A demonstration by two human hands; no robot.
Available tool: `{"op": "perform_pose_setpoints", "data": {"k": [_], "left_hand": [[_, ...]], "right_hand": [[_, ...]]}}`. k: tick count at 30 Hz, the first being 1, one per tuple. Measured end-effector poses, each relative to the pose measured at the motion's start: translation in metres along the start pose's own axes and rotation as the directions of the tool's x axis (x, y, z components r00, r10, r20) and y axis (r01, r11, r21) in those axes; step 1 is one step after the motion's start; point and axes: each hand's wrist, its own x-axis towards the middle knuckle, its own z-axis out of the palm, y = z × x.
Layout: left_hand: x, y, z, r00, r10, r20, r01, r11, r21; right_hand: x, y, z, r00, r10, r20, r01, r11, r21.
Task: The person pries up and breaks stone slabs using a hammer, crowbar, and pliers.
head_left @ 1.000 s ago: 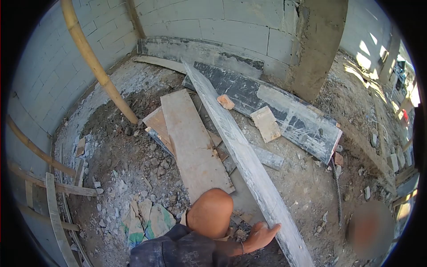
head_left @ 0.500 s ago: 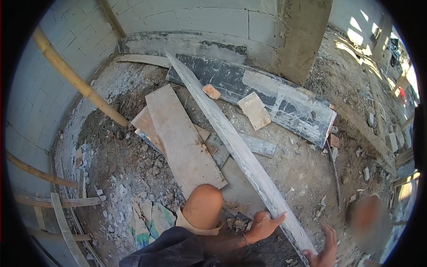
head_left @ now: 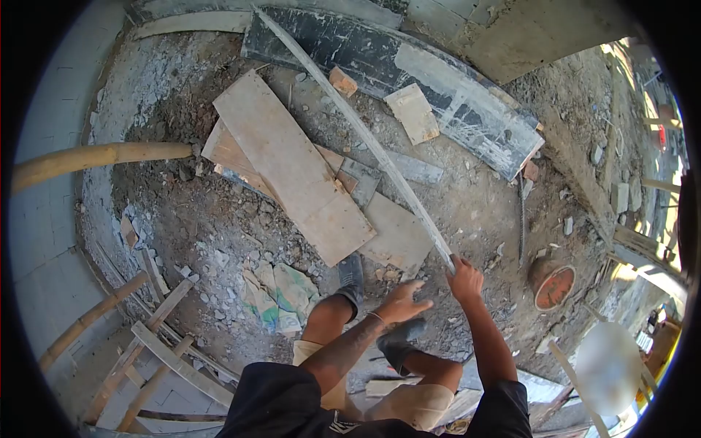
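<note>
A long, narrow, grey-stained wooden board (head_left: 365, 135) runs diagonally from the upper left down to my right hand (head_left: 466, 281). That hand is closed round its near end. My left hand (head_left: 404, 303) is just left of this end, fingers apart and holding nothing. Under and beside the board lie a wide plywood panel (head_left: 292, 168), a smaller plywood sheet (head_left: 398, 233) and a broken brick (head_left: 342, 82). A square plywood offcut (head_left: 412, 113) rests to the right of it.
A large dark panel (head_left: 350, 51) lies along the back. A bamboo pole (head_left: 109, 157) juts in from the left. On the right stands a bucket (head_left: 553, 283) near a steel bar (head_left: 522, 219). A crumpled sack (head_left: 281, 292) lies on the rubble by my boot.
My left hand has let go of the board and moved left. My right hand now grips its end, and the board has turned narrow edge up. My view has tilted down.
</note>
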Motion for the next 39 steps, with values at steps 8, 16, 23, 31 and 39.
{"op": "perform_pose_setpoints", "data": {"k": [8,16,23,31,39], "left_hand": [[-0.196,-0.083,-0.235,0.588,-0.157,-0.794,0.441,0.884,0.152],[-0.298,-0.094,-0.155,0.432,-0.589,-0.683,0.754,0.651,-0.084],[-0.03,-0.016,-0.071,0.812,-0.354,-0.463,0.169,0.903,-0.394],[0.034,0.045,-0.049,0.653,-0.477,-0.588,0.415,0.875,-0.249],[0.014,0.04,-0.064,0.54,-0.64,-0.546,0.402,0.766,-0.501]], "right_hand": [[0.003,0.004,-0.006,0.999,0.05,-0.006,-0.05,0.999,0.003],[-0.002,-0.01,0.006,0.995,0.064,0.082,-0.056,0.994,-0.096],[-0.023,-0.06,0.042,0.961,0.239,0.14,-0.231,0.97,-0.07],[-0.08,-0.057,0.021,0.999,0.028,0.024,-0.029,0.998,0.052],[-0.166,0.024,0.025,0.978,0.203,-0.041,-0.177,0.921,0.348]]}}
